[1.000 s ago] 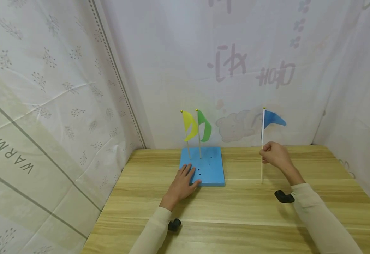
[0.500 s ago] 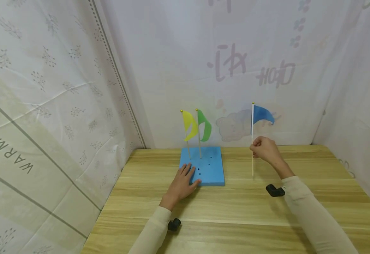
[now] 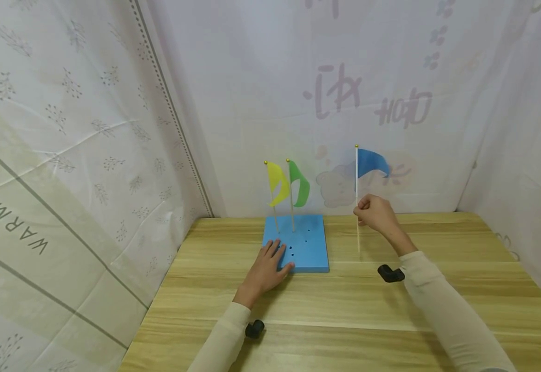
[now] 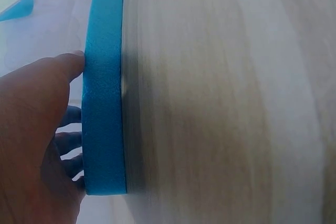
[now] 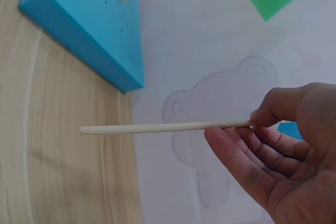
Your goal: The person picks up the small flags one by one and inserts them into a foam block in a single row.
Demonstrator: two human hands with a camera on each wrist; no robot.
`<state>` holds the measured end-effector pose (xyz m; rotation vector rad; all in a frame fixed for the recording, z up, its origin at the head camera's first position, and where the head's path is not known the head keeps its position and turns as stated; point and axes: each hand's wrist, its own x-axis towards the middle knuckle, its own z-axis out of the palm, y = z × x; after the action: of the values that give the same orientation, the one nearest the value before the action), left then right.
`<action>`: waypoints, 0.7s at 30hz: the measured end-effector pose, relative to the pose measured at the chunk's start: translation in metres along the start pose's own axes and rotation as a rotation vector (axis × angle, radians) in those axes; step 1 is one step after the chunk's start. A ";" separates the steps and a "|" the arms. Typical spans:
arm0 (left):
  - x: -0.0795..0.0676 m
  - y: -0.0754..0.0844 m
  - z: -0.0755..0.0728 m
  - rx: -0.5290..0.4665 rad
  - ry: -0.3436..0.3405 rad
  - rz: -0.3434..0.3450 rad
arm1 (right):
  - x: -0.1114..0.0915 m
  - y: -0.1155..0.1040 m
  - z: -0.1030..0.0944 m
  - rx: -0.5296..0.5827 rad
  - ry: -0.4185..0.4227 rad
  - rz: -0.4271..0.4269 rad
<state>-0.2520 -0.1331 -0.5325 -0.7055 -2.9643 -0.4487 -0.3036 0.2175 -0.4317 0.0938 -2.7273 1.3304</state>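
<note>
A blue foam block (image 3: 314, 253) with small holes lies on the wooden table. My left hand (image 3: 266, 266) rests on its near left part with fingers spread; in the left wrist view the thumb (image 4: 73, 65) touches the block's edge. Toward the back left of the block stand a yellow flag (image 3: 277, 186) and a green flag (image 3: 302, 186), their sticks in holes. Right of the block, my right hand (image 3: 378, 213) pinches the stick of a blue flag (image 3: 371, 162) between thumb and fingers. That flag is upright, and the right wrist view shows its stick's lower end (image 5: 89, 129) free, above the table.
The wooden table (image 3: 326, 320) reaches back to a patterned white curtain (image 3: 252, 103). More curtain (image 3: 75, 155) hangs along the left side. A black wrist camera (image 3: 254, 329) sits on the left sleeve and another black camera (image 3: 391, 274) on the right one.
My right hand has carried the blue flag leftward and slightly up, closer to the foam block. The left hand and the two standing flags have stayed where they were.
</note>
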 end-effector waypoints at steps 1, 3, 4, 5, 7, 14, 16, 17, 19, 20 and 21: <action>0.000 0.000 0.000 -0.001 -0.001 -0.001 | 0.001 -0.002 0.001 -0.001 0.000 -0.001; 0.000 0.000 0.000 -0.001 -0.006 -0.004 | 0.003 -0.005 0.005 0.010 0.002 -0.004; 0.000 0.000 0.000 -0.002 -0.003 -0.002 | 0.005 -0.006 0.007 0.016 0.003 -0.007; 0.000 0.000 0.000 -0.002 -0.001 0.000 | 0.006 -0.008 0.009 0.024 0.002 -0.010; 0.000 0.000 0.000 -0.001 -0.010 -0.007 | 0.008 -0.012 0.012 0.022 0.007 -0.016; -0.001 0.001 -0.001 -0.009 -0.009 -0.003 | 0.015 -0.027 0.022 0.042 0.018 -0.048; -0.001 0.001 -0.001 -0.010 -0.002 -0.002 | 0.016 -0.031 0.026 0.041 0.019 -0.057; 0.000 0.000 -0.001 -0.009 0.001 -0.001 | 0.017 -0.032 0.027 0.039 0.018 -0.059; -0.001 0.000 -0.001 -0.007 0.004 0.002 | 0.018 -0.036 0.030 0.035 0.018 -0.063; -0.001 0.000 -0.001 -0.005 0.008 0.005 | 0.019 -0.037 0.031 0.026 0.017 -0.067; -0.001 0.000 0.000 -0.004 0.007 0.006 | 0.020 -0.039 0.032 0.020 0.017 -0.070</action>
<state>-0.2516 -0.1336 -0.5322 -0.7112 -2.9553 -0.4555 -0.3215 0.1678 -0.4186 0.1777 -2.6711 1.3341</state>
